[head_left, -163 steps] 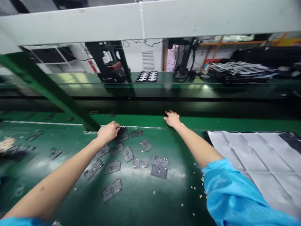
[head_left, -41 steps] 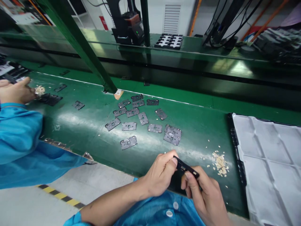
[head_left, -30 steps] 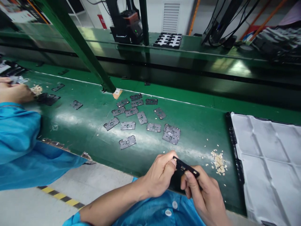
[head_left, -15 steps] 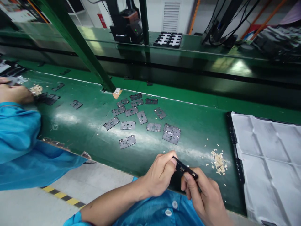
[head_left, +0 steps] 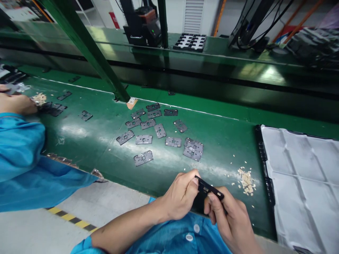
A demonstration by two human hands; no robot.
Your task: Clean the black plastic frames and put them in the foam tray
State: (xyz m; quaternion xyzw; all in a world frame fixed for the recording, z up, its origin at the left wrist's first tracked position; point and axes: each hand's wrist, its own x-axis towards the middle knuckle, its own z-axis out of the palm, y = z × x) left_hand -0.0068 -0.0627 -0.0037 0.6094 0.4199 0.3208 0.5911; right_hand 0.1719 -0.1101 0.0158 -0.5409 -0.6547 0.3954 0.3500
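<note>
Close to my body, a black plastic plate (head_left: 202,192) is held tilted between both hands over the bench's front edge. My left hand (head_left: 182,194) pinches its left end between thumb and fingers. At the other end, my right hand (head_left: 225,211) is closed on the plate, its thumb pressed against the face beside small pale spots along the edge. Several similar black plates (head_left: 143,139) with cut-outs lie spread over the green bench (head_left: 106,155) ahead of my hands. Two of them (head_left: 193,150) overlap. A scatter of tiny beige pieces (head_left: 247,181) lies right of my right hand.
A black-edged tray with a whitish sheet (head_left: 302,158) stands at the right. A green slanted post (head_left: 90,53) meets the bench beyond the plates. At the left, a co-worker's hand (head_left: 16,104) and blue sleeve reach over the bench near another beige pile (head_left: 39,99).
The black plate between my hands has tilted very slightly, its face turned a little more into view. The view has shifted a little; the plates on the bench lie as before.
</note>
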